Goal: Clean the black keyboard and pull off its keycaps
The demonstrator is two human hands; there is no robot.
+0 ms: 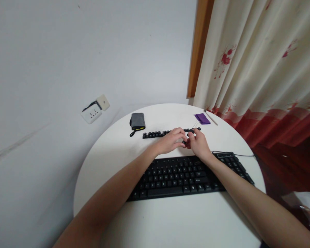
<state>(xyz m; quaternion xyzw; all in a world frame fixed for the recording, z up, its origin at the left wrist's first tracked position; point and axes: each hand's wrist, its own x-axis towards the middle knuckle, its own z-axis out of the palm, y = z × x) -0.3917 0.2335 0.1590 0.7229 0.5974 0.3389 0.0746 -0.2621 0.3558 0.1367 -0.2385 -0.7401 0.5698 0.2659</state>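
My left hand (pixel 172 140) reaches past the keyboard, its fingers pinched on a small black keycap (pixel 184 142). Close against it, my right hand (pixel 198 144) is also closed at the same keycap, and its fingertips are partly hidden. A row of black keycaps (pixel 155 134) stands on the white round table (pixel 111 151) just beyond my hands, which cover its middle. Beneath my forearms lies the black keyboard (pixel 165 177), with its top row of keys looking bare.
A grey pouch (pixel 138 121) with a loop lies at the back left. At the back right are a folded purple cloth (pixel 202 119) and a thin pale stick (pixel 211 118). The keyboard's cable (pixel 244 155) runs off the right edge. Wall and curtain (pixel 237 69) border the table.
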